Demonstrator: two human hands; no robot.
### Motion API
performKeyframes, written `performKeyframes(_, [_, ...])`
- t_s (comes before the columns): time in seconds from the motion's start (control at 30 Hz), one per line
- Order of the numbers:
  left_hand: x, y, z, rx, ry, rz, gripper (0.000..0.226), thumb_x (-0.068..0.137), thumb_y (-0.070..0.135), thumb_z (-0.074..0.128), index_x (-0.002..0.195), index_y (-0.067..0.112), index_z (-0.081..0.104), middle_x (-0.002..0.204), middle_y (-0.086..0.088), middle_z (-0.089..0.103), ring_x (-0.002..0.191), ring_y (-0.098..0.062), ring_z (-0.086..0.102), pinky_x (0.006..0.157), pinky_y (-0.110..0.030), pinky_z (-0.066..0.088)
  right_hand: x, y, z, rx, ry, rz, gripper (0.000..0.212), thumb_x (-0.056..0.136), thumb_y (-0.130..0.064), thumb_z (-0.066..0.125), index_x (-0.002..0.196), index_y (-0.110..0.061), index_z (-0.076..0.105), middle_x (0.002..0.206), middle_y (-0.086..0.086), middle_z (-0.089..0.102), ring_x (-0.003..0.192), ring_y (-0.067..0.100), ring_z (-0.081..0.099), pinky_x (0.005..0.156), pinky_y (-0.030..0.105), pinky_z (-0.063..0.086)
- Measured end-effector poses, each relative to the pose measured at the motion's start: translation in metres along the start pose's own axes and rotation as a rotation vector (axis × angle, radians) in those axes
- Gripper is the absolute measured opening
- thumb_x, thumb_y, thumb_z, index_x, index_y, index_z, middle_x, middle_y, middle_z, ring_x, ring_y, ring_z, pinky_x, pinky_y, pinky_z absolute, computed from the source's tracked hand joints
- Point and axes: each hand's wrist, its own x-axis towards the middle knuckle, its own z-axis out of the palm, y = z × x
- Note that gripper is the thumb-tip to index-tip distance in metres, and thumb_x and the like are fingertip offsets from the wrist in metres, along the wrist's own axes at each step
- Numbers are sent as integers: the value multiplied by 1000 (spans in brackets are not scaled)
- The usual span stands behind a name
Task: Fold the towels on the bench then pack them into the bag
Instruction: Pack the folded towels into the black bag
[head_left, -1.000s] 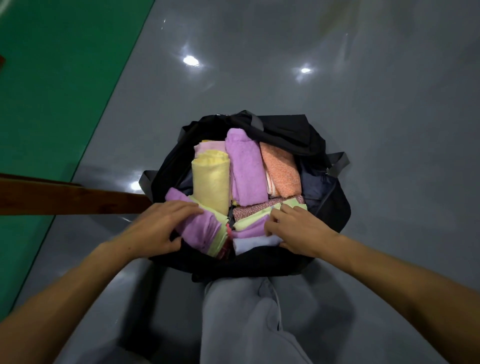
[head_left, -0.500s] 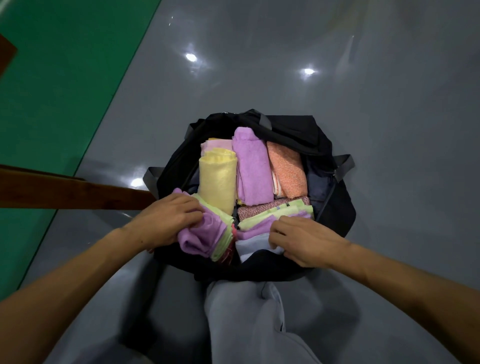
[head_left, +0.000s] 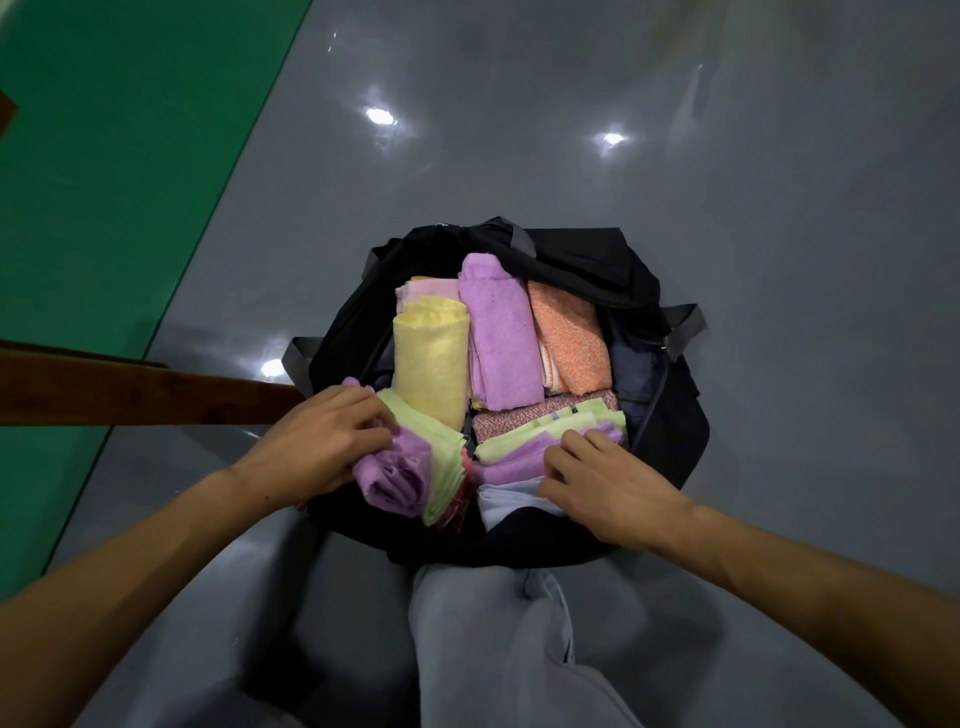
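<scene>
1. Several folded towels already sit in the open black bag (head_left: 670, 447) on the grey floor (head_left: 727, 208): a yellow roll (head_left: 431, 358), a purple roll (head_left: 501, 338) and an orange towel (head_left: 569, 343) lie side by side across the far half.
2. Near half, right: flat stack of green, purple and white towels (head_left: 519, 452) over a red-patterned one. Right hand (head_left: 602, 478) rests on top, fingers loosely curled and pressing down; no pinch visible.
3. Near half, left: bundle of purple and green towels (head_left: 410, 467) standing on edge at the bag's rim. Left hand (head_left: 322, 447) is curled over its outer side, fingertips tucked into the folds, gripping it.
4. Judged step: seating the last bundle into the remaining gap; packing looks nearly complete.
5. Risk: the left bundle leans outward over the rim. If pushed from the top only, the layers could fan apart and unfold, or slide out onto the floor.
6. Risk: bag looks full. Forcing the bundle down may ruck up the yellow roll touching it, or displace the flat stack if the right hand lifts.
7. Surroundings: wooden bench edge (head_left: 130, 387) at left, green flooring (head_left: 104, 156) beyond; a grey trouser leg (head_left: 493, 639) below the bag.
</scene>
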Motion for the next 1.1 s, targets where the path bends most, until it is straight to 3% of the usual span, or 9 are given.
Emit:
performKeyframes(0.1, [-1,-1,-2,-52,-76,6,39,88,36,77,124,22,71,145,1,62,143,-23,50,118,-46,41,2,2,-1,80,-56,-13,25,80,-15,65,105,-18,60,101,3,56,88,24,49,73,38,48])
performKeyframes(0.2, [5,-2,0,-59,-167,1,49,86,39,79,131,26,67,150,6,58,147,-19,44,125,-38,30,7,1,-3,174,-156,-4,28,82,-11,63,109,-19,58,102,2,59,87,24,57,74,39,50])
performKeyframes(0.3, [15,2,4,-106,-191,24,42,84,48,73,120,29,65,124,10,68,122,-15,59,109,-29,39,9,2,-10,244,-219,-1,31,86,-13,65,115,-19,58,114,3,58,96,26,57,81,41,50])
performKeyframes(0.4, [23,8,5,-105,-184,48,29,80,43,74,96,30,54,93,9,60,88,-14,53,82,-25,36,8,3,-16,272,-245,38,32,87,-18,67,116,-22,56,127,4,46,98,26,55,81,42,51])
performKeyframes(0.6, [18,7,8,-126,-211,25,29,80,39,69,106,29,60,113,8,63,97,-15,57,87,-31,48,10,2,-15,172,-312,46,32,90,-30,63,120,-22,54,117,3,63,105,29,59,89,46,48])
performKeyframes(0.67, [20,10,8,-119,-204,34,25,80,36,71,99,29,56,97,8,63,83,-15,55,81,-32,46,12,4,-16,192,-346,56,34,91,-33,62,122,-25,52,113,2,65,108,28,56,91,44,45])
performKeyframes(0.8, [22,10,4,-105,-195,-5,20,80,43,62,89,31,49,81,9,58,72,-12,49,76,-33,45,8,10,-17,296,-195,27,33,82,-43,62,111,-30,53,98,-4,62,102,22,50,84,36,36])
performKeyframes(0.9, [18,6,-1,-154,-129,-73,19,81,39,68,87,29,53,78,9,60,71,-13,53,71,-28,38,1,14,-26,525,-111,119,36,77,-55,57,106,-35,52,104,-9,56,104,13,47,90,32,40])
performKeyframes(1.1, [9,5,-26,-466,-47,-292,31,83,51,76,87,32,52,72,12,62,63,-6,59,55,-22,41,-3,22,-53,1072,165,418,32,71,-38,69,96,-38,51,91,-14,62,83,7,59,74,35,52])
